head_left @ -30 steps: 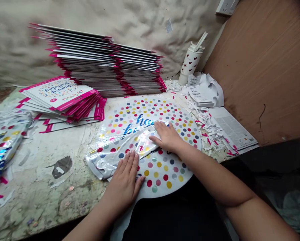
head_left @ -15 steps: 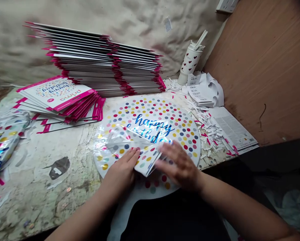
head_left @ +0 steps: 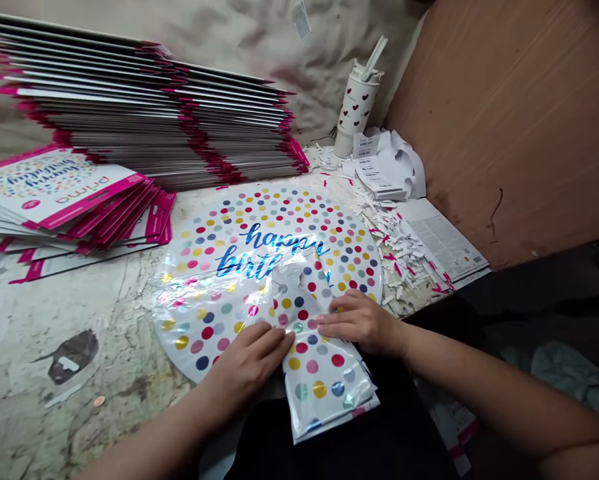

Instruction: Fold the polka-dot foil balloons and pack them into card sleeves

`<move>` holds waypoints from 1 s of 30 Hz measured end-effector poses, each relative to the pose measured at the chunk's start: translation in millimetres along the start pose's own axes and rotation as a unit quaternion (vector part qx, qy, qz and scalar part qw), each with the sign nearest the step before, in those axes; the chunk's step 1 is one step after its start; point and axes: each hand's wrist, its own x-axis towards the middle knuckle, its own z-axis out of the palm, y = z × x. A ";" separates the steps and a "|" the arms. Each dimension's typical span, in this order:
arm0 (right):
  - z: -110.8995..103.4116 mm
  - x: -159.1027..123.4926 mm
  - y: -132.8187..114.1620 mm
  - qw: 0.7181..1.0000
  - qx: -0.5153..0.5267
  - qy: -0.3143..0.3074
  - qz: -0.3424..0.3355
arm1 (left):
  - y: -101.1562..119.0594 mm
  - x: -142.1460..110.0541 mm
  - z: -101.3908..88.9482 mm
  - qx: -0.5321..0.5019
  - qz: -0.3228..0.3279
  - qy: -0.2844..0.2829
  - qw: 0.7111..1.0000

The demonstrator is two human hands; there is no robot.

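Well, we are resting our left hand (head_left: 249, 360) and right hand (head_left: 368, 325) on the folded foil (head_left: 320, 375) — at its left and right edges; whether we are pinching it, we cannot tell; it is lying partly over the dotted disc (head_left: 264, 247) — its near end jutting past the rim.

Tall stack (head_left: 172, 127) blocks rear; tabletop (head_left: 129, 307) passable front-left

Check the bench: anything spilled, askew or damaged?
White and pink paper scraps lie strewn beside the dotted balloon, like uncollected waste. The card pile at left is splayed, its edges out of line. The tabletop looks stained and worn.
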 end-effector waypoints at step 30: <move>33.5 53.4 1.6 0.938 -0.029 -0.090 0.332 | 6.3 71.1 -47.3 -0.542 -0.645 -0.084 0.531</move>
